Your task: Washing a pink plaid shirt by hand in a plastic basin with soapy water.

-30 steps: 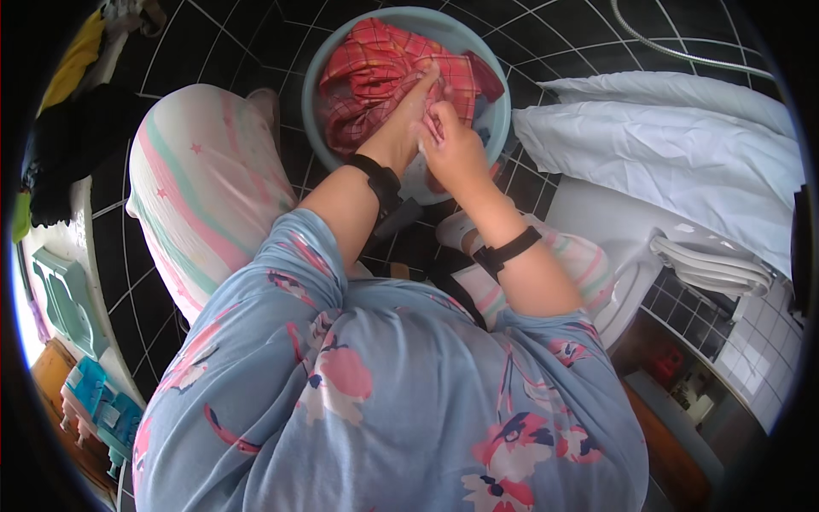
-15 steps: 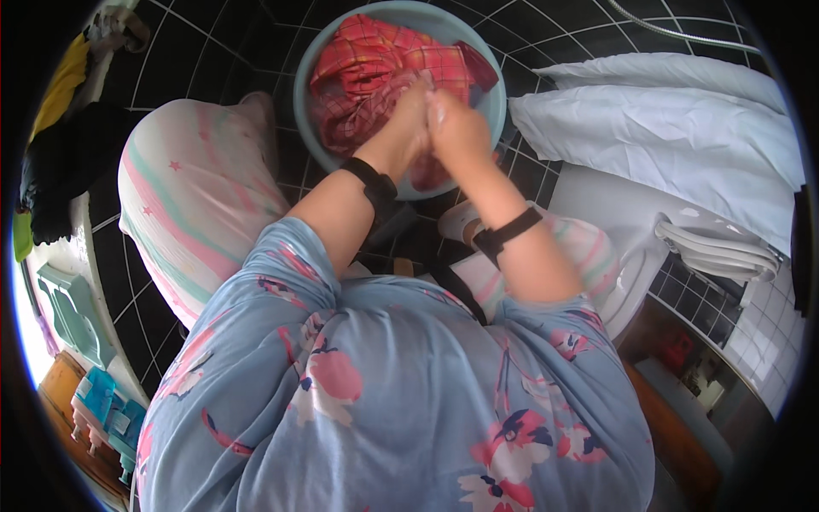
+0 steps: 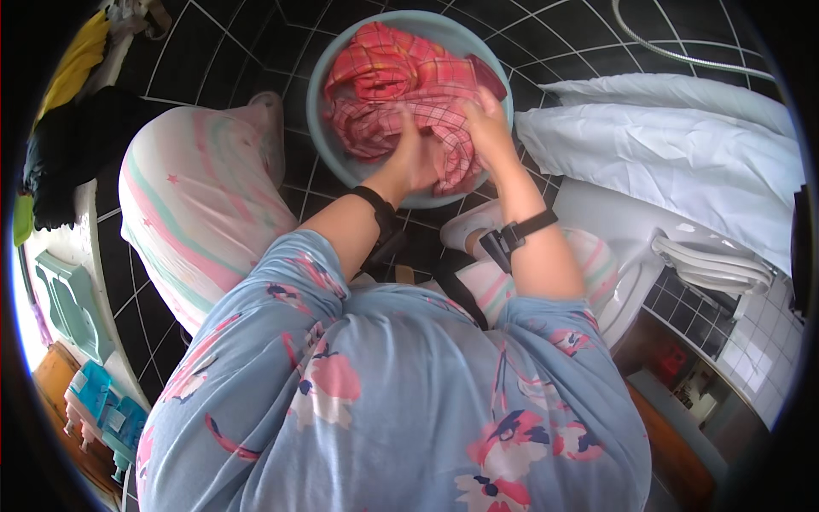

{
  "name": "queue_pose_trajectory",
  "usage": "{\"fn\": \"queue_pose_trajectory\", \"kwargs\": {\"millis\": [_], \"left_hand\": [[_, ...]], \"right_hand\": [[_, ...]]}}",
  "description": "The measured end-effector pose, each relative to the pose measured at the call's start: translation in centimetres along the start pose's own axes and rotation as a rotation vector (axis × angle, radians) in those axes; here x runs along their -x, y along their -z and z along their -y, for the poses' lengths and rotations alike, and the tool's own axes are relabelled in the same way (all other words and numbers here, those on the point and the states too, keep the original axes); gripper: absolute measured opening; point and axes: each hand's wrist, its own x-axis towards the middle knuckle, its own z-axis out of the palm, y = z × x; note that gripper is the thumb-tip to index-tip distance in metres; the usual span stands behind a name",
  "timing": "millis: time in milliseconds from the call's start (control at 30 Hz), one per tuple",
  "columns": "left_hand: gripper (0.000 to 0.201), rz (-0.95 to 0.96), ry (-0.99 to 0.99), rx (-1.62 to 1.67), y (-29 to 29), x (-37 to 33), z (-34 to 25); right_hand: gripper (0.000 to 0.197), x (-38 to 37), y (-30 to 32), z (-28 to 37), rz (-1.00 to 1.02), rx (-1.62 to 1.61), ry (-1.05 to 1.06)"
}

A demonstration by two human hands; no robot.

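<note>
A light blue basin point(image 3: 317, 111) holds a bunched red and pink plaid cloth point(image 3: 375, 72). The lighter, finely checked part of it lies between my two hands. My left hand point(image 3: 416, 158) is at the near side of the basin, thumb raised and fingers tucked into the folds, slightly blurred. At the cloth's right edge, my right hand point(image 3: 488, 128) has its fingers curled over the fabric. The hands are apart, with cloth running between them. Some fingertips are hidden in the folds. Each forearm has a black strap.
White sheeting point(image 3: 665, 136) hangs over a pale tub edge point(image 3: 589, 200) on the right. A metal shower hose point(image 3: 674, 58) curves at upper right. My knees, in striped trousers point(image 3: 196, 179), flank the basin. Bottles point(image 3: 90, 388) and dark cloth point(image 3: 68, 162) are at left.
My hands were close together over the cloth and are now apart, the right one further right. The checked part of the cloth is more spread between them.
</note>
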Motion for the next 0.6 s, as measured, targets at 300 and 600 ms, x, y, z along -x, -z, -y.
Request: {"fn": "queue_pose_trajectory", "kwargs": {"millis": [300,600], "left_hand": [[0.058,-0.106,-0.235,0.599,2.3,-4.0,-4.9],[0.033,-0.253,-0.096,0.224,-1.9,-3.2,0.0]], "right_hand": [[0.025,4.1,-2.0,3.4,-0.015,0.379,0.261],[0.056,1.0,-1.8,2.7,-0.175,0.835,0.106]]}}
